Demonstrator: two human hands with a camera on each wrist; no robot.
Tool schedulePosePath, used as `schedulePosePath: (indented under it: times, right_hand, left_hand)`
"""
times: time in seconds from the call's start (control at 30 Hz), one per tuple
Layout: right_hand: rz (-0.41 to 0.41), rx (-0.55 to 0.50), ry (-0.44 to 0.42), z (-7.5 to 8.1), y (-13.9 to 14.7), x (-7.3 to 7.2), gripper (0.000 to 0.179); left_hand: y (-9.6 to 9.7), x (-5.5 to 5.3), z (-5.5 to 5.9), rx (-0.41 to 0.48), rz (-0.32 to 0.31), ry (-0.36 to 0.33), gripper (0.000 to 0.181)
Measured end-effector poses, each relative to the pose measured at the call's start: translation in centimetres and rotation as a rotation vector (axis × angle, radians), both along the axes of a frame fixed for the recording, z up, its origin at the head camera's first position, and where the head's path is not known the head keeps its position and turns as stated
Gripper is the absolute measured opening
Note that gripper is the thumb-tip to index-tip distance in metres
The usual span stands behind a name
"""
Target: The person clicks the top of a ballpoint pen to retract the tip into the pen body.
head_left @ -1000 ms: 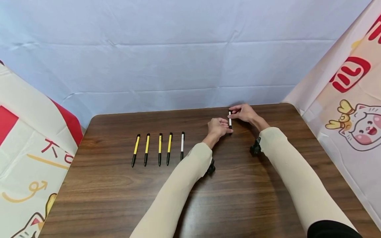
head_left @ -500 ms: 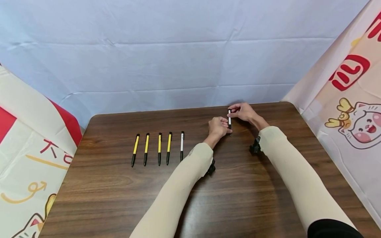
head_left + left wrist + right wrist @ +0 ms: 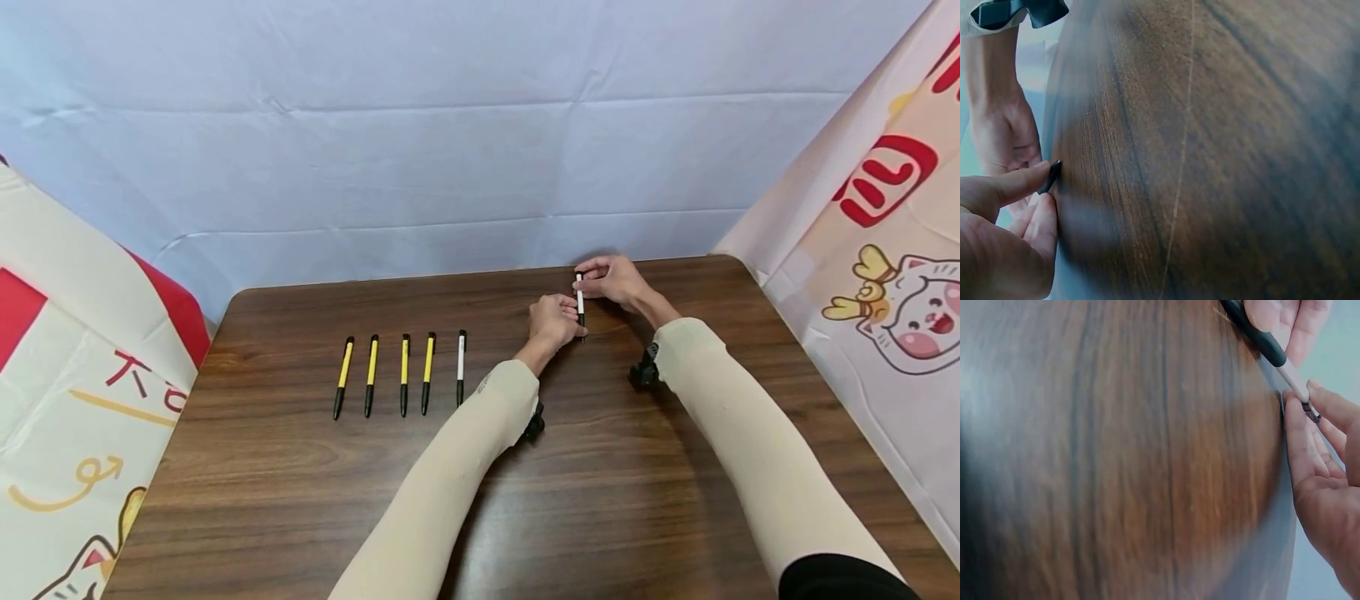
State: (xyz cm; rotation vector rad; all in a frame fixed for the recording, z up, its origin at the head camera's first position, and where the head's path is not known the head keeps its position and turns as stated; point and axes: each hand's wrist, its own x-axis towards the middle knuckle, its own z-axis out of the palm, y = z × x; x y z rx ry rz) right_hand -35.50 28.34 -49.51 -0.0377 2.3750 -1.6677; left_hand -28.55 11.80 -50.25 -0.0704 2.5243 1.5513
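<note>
A white pen with a black grip and black clip end (image 3: 581, 298) stands between my hands near the table's far edge, its dark tip toward me. My right hand (image 3: 617, 281) pinches its upper end between thumb and fingers; the right wrist view shows that hand (image 3: 1329, 462) around the clip end of the pen (image 3: 1291, 376). Thumb and fingers of my left hand (image 3: 551, 322) pinch the black lower part. In the left wrist view the left hand (image 3: 1013, 237) has the pen's dark tip (image 3: 1052, 177) between thumb and finger.
Several yellow-and-black pens (image 3: 405, 375) lie in a row left of my hands, and another white pen (image 3: 461, 367) ends that row, partly behind my left sleeve. The wooden table (image 3: 300, 500) meets a pale cloth backdrop (image 3: 420, 167) at its far edge.
Both hands keep their hold on the white pen with barely any movement. The row of pens lies as before; the view shifts slightly.
</note>
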Motion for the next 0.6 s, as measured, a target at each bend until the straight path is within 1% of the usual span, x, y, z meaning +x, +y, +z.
schedulePosePath:
  times: [0.03, 0.13, 0.17, 0.2, 0.4, 0.57, 0.6]
  right_hand:
    - [-0.006, -0.046, -0.018, 0.0, -0.1, 0.0, 0.045]
    - [-0.033, -0.109, -0.036, 0.0, -0.4, 0.0, 0.045]
    - [-0.035, -0.119, -0.040, 0.0, -0.3, 0.0, 0.046]
    - [-0.040, -0.125, -0.041, 0.0, -0.3, 0.1, 0.046]
    - [-0.065, -0.151, -0.044, 0.5, -0.2, 0.1, 0.044]
    - [-0.077, -0.190, -0.052, 0.5, -0.1, 0.1, 0.045]
    - [-0.079, -0.194, -0.051, 0.5, -0.1, 0.0, 0.045]
  left_hand:
    - [0.0, 0.0, 0.0, 0.008, 0.002, -0.004, 0.043]
    - [-0.2, 0.0, -0.2, 0.054, 0.009, -0.023, 0.043]
    - [-0.2, -0.1, -0.2, 0.073, 0.013, -0.032, 0.043]
    - [-0.4, 0.3, 0.6, 0.106, 0.016, -0.052, 0.043]
    - [-0.7, 0.2, 0.4, 0.218, 0.046, -0.092, 0.041]
    - [-0.9, 0.8, 0.9, 0.294, 0.065, -0.126, 0.035]
    - [-0.9, 1.0, 1.1, 0.325, 0.068, -0.139, 0.034]
